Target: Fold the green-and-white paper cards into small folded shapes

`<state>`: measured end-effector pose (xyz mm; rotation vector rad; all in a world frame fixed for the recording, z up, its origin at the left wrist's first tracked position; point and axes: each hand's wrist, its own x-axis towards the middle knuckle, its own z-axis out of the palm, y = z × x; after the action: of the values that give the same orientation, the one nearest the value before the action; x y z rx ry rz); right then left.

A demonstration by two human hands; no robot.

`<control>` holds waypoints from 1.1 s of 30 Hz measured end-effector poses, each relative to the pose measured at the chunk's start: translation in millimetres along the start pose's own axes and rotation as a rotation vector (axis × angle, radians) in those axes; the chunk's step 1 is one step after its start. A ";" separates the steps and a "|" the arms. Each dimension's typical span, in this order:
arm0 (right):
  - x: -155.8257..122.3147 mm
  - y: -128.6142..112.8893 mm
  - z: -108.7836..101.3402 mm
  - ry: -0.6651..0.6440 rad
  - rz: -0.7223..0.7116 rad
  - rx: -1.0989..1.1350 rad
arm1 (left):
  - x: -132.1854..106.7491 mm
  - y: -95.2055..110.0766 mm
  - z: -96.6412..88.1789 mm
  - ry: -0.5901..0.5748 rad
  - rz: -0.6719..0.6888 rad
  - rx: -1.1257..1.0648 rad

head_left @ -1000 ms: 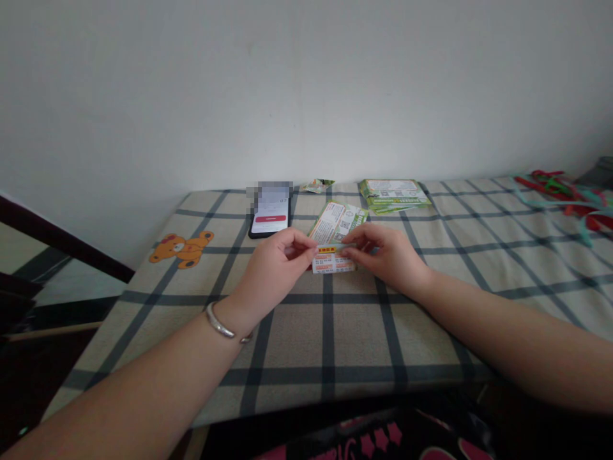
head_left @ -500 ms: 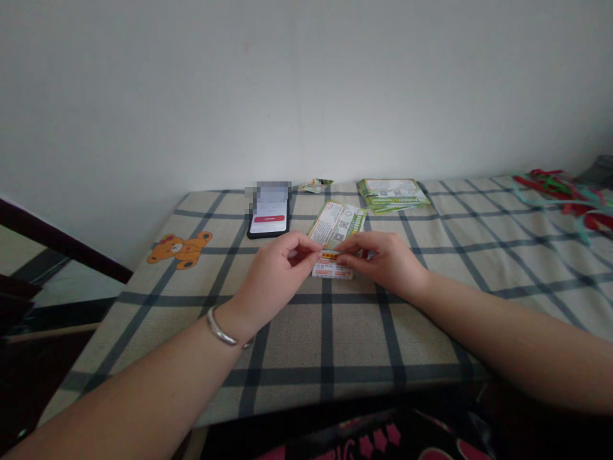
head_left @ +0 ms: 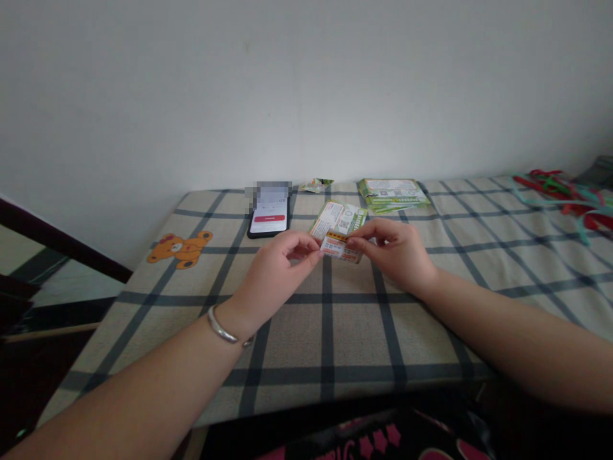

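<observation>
A printed green-and-white paper leaflet (head_left: 343, 220) lies at the middle of the table. Over its near part is a white flap (head_left: 338, 250) with orange print and a yellow strip; I cannot tell whether it is folded from the leaflet or a separate piece. My left hand (head_left: 283, 265) is closed, thumb and forefinger pinching the flap's left corner. From the right, my right hand (head_left: 395, 254) pinches the flap near the yellow strip. Both hands hide parts of its edges.
A phone (head_left: 269, 217) lies beyond my left hand, with a crumpled wrapper (head_left: 317, 185) beside it. A stack of green leaflets (head_left: 395, 195) lies at the back right. Red and teal ribbons (head_left: 569, 195) lie at far right. The checked tablecloth (head_left: 287, 345) meets a wall behind.
The flap has moved away from me and slightly right, now lying over more of the leaflet. My right hand has shifted a little right; the hands are farther apart.
</observation>
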<state>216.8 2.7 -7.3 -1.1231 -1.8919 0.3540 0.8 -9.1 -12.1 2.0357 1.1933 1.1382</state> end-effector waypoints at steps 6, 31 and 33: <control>-1.0 -3.2 -1.0 0.008 -0.041 -0.054 | -0.1 3.9 -1.0 -0.011 -0.013 0.063; -2.0 -5.2 -0.1 0.006 -0.036 -0.089 | 1.6 4.7 -1.6 -0.042 -0.200 0.027; -1.9 -4.5 0.0 0.022 -0.021 -0.065 | 1.8 3.3 -0.2 -0.032 -0.227 -0.046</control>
<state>214.6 -1.3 -5.6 -1.1445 -1.9064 0.2688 2.6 -9.1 -8.8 1.8237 1.3311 1.0096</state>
